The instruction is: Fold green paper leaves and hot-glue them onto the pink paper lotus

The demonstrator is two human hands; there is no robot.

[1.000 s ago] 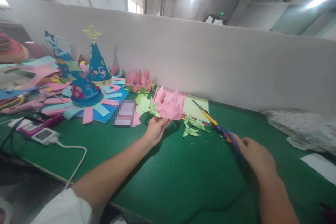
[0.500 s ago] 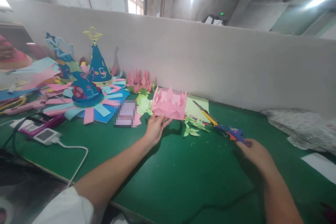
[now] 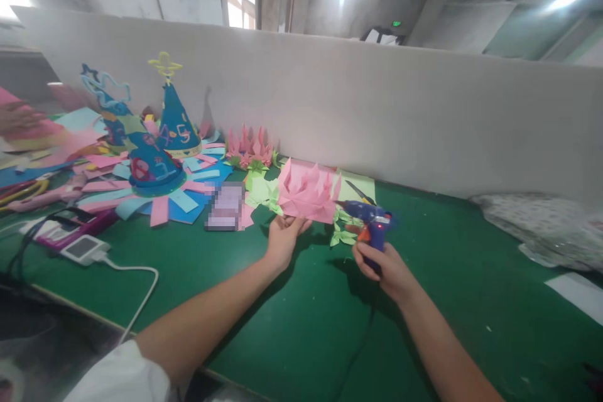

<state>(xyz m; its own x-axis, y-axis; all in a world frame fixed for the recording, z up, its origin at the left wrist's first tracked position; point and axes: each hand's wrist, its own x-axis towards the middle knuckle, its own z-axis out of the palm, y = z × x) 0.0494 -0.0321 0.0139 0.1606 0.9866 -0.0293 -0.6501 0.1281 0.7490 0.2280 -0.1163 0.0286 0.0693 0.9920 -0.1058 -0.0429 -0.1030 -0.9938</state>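
My left hand (image 3: 285, 240) grips the lower edge of a pink folded-paper crown (image 3: 308, 195), its pointed petals facing up, held just over the green table. In my right hand (image 3: 384, 267) is a blue hot glue gun (image 3: 374, 220) with an orange trigger and a small red light. Its nozzle points left, close to the crown's right side; I cannot tell whether it touches. Green paper leaves (image 3: 343, 233) lie beneath and behind the gun. More pale green leaves (image 3: 264, 193) are left of the crown.
Blue cone hats (image 3: 153, 160) stand at the left among pink and blue paper strips. A pink paper lotus (image 3: 252, 147) sits by the white partition. A blurred phone-like object (image 3: 226, 206) and a purple power strip (image 3: 78, 229) lie nearby. Another person's hand (image 3: 21, 119) shows far left.
My right hand has lifted the glue gun off the table and brought it left to the crown. The crown has shifted slightly right and tilted in my left hand.
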